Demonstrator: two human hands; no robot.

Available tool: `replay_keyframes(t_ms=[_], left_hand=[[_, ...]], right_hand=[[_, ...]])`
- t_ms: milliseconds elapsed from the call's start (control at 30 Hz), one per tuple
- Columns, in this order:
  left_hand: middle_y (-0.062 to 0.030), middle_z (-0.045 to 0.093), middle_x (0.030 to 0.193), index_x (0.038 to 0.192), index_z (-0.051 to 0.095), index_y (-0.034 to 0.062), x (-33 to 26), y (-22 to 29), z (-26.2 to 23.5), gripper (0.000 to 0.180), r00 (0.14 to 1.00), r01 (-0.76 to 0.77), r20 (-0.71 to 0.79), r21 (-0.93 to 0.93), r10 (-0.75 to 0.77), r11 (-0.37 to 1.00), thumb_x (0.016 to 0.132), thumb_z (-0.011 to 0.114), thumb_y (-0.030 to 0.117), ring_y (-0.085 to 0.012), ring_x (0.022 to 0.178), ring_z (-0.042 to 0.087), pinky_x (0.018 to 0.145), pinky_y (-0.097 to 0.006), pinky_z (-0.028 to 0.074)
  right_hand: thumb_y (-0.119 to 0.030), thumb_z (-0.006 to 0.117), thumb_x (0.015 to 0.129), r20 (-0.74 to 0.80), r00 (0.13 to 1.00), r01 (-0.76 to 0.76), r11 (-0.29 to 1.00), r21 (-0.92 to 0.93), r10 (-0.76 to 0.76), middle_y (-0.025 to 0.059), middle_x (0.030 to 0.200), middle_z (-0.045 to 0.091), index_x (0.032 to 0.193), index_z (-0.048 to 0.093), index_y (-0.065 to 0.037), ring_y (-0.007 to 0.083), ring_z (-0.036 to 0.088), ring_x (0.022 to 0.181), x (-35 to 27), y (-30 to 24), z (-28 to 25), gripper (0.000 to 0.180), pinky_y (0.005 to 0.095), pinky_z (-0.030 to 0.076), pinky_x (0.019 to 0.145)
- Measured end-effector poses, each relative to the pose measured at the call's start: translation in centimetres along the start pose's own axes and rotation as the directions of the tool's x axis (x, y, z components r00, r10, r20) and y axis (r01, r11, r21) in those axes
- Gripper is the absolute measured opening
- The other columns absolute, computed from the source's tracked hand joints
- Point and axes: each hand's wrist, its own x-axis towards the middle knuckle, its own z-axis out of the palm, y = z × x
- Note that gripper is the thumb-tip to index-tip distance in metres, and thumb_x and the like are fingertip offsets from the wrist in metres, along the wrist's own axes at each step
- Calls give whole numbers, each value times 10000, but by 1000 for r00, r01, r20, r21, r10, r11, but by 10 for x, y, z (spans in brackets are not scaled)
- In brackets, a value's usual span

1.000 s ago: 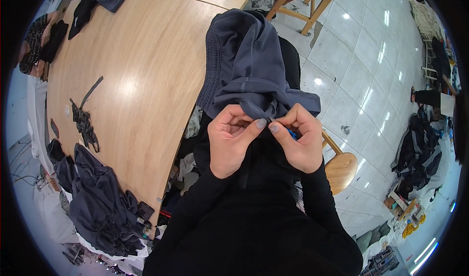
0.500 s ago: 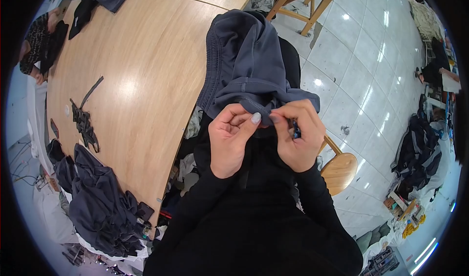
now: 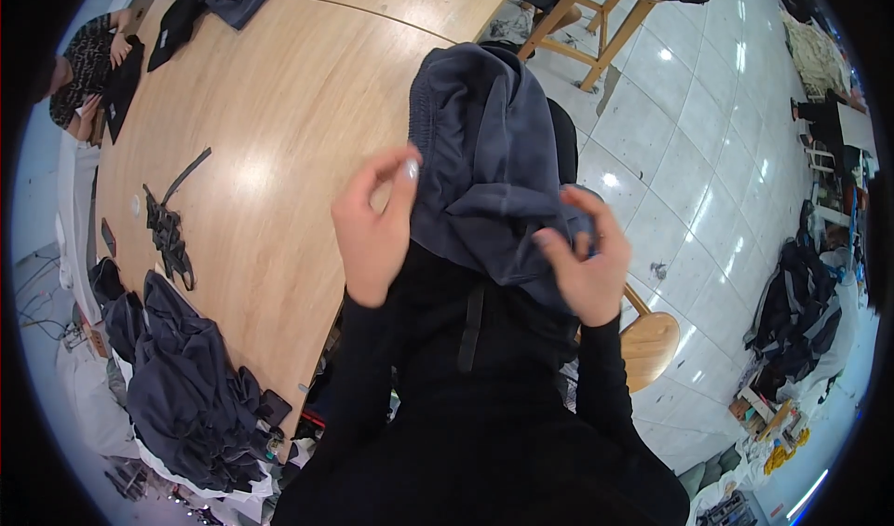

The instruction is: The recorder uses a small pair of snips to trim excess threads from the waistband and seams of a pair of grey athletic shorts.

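Observation:
A dark blue-grey garment (image 3: pixel 503 144) with a gathered elastic waistband (image 3: pixel 421 107) lies over my lap beside the table edge. At the waistband's left edge is my left hand (image 3: pixel 372 228), its thumb and forefinger tips close together in a pinch. Motion blurs it a little, but the tips seem to meet on the cloth. My right hand (image 3: pixel 594 261) is over the garment's right side, thumb and forefinger spread apart. What its curled fingers may hold is hidden. A narrow dark strip (image 3: pixel 472 330) rests on my black clothing, below the garment.
The wooden table (image 3: pixel 279 88) spans my left, bearing dark cords (image 3: pixel 168 237), a heap of dark garments (image 3: pixel 186 396) and a phone (image 3: pixel 273 408). Another person (image 3: pixel 88 70) handles dark cloth at the far left. Wooden stools (image 3: pixel 652 344) stand on the tiled floor at right.
My hands have parted from their close pinch on a folded edge. The left went leftward and up to the waistband; the right shifted slightly right and opened. That edge dropped, and the dark strip shows clearly.

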Motion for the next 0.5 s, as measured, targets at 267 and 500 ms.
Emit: replay_keyframes(t_ms=[267, 500], left_hand=[[-84, 752, 984, 1248, 707, -31, 60, -27, 14, 318, 959, 157, 199, 227, -204, 961, 981, 788, 123, -121, 924, 683, 858, -261, 526], [-51, 638, 977, 1120, 632, -37, 33, 17, -58, 231, 907, -390, -76, -525, 414, 757, 893, 614, 5, -161, 883, 602, 852, -291, 488]], right_hand=[[122, 637, 842, -161, 949, 265, 962, -61, -272, 92, 1011, 754, 1087, 755, -52, 230, 733, 949, 27, 17, -7, 323, 327, 537, 799], [153, 639, 940, -673, 739, 435, 776, 457, -18, 92, 1123, 676, 1178, 662, -10, 65, 581, 738, 53, 27, -97, 290, 206, 411, 577]])
